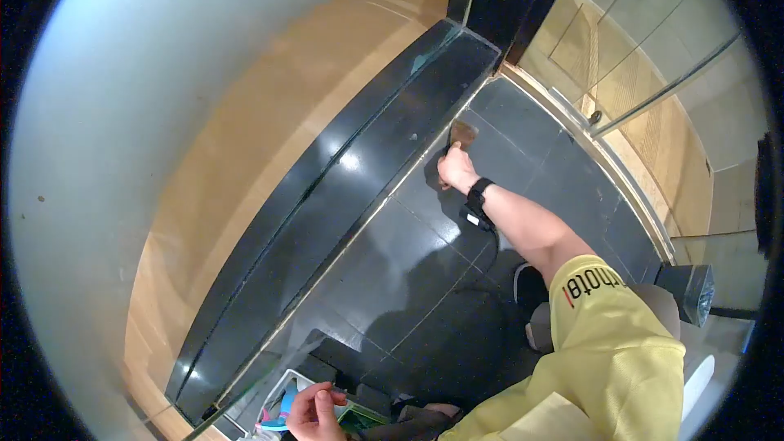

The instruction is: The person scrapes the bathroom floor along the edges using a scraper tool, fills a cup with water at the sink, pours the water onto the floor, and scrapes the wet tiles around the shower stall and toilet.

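My right hand [457, 169], with a black watch on its wrist, reaches down to the dark tiled floor. Its fingers are wrapped round the handle of a scraper [463, 132], whose flat, brownish blade lies at the floor close to the base of the black ledge. At the bottom, my left hand [314, 414] has its fingers curled against the thumb, and nothing shows in them. That hand hovers over a caddy [286, 377] with a blue item [287, 404] and other supplies, partly hidden.
A long black stone ledge [351, 147] runs diagonally along the left of the floor [425, 229]. Glass panels with a metal bar [665, 98] stand at the right. A dark bin [686, 290] with a liner sits beside my yellow sleeve. My shoe [529, 284] is on the tiles.
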Action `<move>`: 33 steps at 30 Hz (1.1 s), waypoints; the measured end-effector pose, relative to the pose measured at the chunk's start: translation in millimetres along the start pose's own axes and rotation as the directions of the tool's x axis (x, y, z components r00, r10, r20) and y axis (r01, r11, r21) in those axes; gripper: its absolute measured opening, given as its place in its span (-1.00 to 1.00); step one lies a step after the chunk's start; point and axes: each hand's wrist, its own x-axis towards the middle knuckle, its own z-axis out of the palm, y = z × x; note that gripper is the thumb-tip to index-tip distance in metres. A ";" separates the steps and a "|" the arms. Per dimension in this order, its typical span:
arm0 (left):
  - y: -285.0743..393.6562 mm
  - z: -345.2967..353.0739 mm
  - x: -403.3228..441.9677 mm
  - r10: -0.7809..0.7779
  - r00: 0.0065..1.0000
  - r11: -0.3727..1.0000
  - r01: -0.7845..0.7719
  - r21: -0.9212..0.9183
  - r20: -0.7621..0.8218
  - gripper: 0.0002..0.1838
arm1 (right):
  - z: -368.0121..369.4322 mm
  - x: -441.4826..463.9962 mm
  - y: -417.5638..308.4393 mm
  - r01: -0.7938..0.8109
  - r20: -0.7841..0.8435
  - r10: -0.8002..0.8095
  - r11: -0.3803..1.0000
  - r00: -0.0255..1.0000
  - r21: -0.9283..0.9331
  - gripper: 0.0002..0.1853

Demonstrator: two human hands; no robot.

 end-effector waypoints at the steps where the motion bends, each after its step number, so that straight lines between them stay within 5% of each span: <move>1: 0.5 -2.4 -0.6 -0.087 0.996 0.996 0.087 0.010 -0.005 -0.84 | -5.6 4.2 -2.1 -0.039 0.040 0.035 0.995 0.999 0.087 -0.42; 4: 3.0 -5.0 -0.8 -0.179 0.984 0.983 0.179 0.025 -0.009 -0.85 | -3.5 2.0 -7.3 -0.043 0.017 0.042 0.995 0.999 0.095 -0.44; 7: -3.1 -1.2 -2.4 -0.039 0.999 0.999 0.039 0.020 0.019 -0.82 | 8.5 0.2 6.0 0.057 -0.095 -0.076 0.980 0.993 -0.191 -0.41; 8: -2.2 -2.0 -3.2 -0.042 0.999 0.999 0.041 0.018 0.018 -0.82 | 4.9 6.3 5.9 0.057 -0.094 -0.077 0.979 0.993 -0.194 -0.41; 10: 7.5 -1.6 -3.5 -0.196 0.981 0.981 0.196 -0.008 -0.003 -0.84 | -20.9 -1.8 -18.3 -0.110 0.050 0.105 0.990 0.993 0.092 -0.37; 12: 5.3 -3.0 -2.0 -0.163 0.987 0.987 0.163 0.005 0.001 -0.84 | 0.0 10.7 -3.2 -0.083 0.009 0.082 0.994 0.997 0.077 -0.38; 14: -4.8 -2.4 -4.2 -0.073 0.997 0.997 0.073 0.002 0.012 -0.82 | 9.9 1.1 2.3 0.005 -0.015 -0.007 0.989 1.000 -0.148 -0.40; 15: -4.1 -2.1 -4.9 -0.100 0.995 0.995 0.100 -0.010 0.009 -0.83 | 12.8 15.8 13.8 0.056 -0.047 -0.063 0.988 0.997 -0.145 -0.38; 16: -1.9 -3.2 -4.6 -0.102 0.995 0.995 0.102 -0.012 0.005 -0.83 | -10.0 5.5 -8.1 -0.095 0.074 0.089 0.992 0.993 0.086 -0.33; 20: 0.7 -3.7 -4.4 -0.111 0.994 0.994 0.111 -0.020 0.003 -0.85 | -0.1 13.3 -1.0 -0.098 0.044 0.093 0.986 0.995 0.138 -0.29; 22: -5.4 -1.6 -4.9 -0.062 0.998 0.998 0.062 0.018 0.005 -0.84 | 19.0 2.3 12.0 0.016 0.016 -0.014 0.989 1.000 -0.145 -0.31; 24: -6.0 -3.0 -5.2 -0.065 0.998 0.998 0.065 0.018 -0.006 -0.84 | 6.0 -0.4 3.1 0.000 -0.007 -0.001 0.991 1.000 -0.131 -0.36; 26: 1.4 -3.1 -5.2 -0.132 0.991 0.991 0.132 0.003 -0.011 -0.85 | -23.1 2.9 -18.0 -0.066 0.028 0.064 0.994 0.998 0.083 -0.43; 27: 5.5 -2.2 -4.3 -0.102 0.995 0.995 0.102 0.021 -0.003 -0.84 | 1.7 52.0 13.7 0.004 -0.161 0.005 0.999 0.987 0.054 -0.45; 28: 4.3 -2.4 -3.9 -0.096 0.995 0.995 0.096 0.029 -0.005 -0.84 | -8.8 40.0 -2.9 -0.080 -0.103 0.084 0.996 0.991 0.041 -0.46; 29: 0.6 -2.9 -4.3 -0.071 0.997 0.996 0.071 0.052 0.009 -0.83 | 0.1 43.4 9.0 0.046 0.022 -0.044 0.995 0.999 -0.092 -0.40; 31: -3.8 -1.1 -3.1 -0.085 0.996 0.996 0.085 0.031 0.007 -0.83 | 6.5 7.0 7.1 0.058 -0.033 -0.066 0.976 0.997 -0.212 -0.26; 33: 1.7 -4.9 -2.1 -0.111 0.994 0.993 0.111 0.025 -0.007 -0.84 | 19.0 8.7 11.3 -0.007 -0.005 0.007 0.998 1.000 -0.069 -0.22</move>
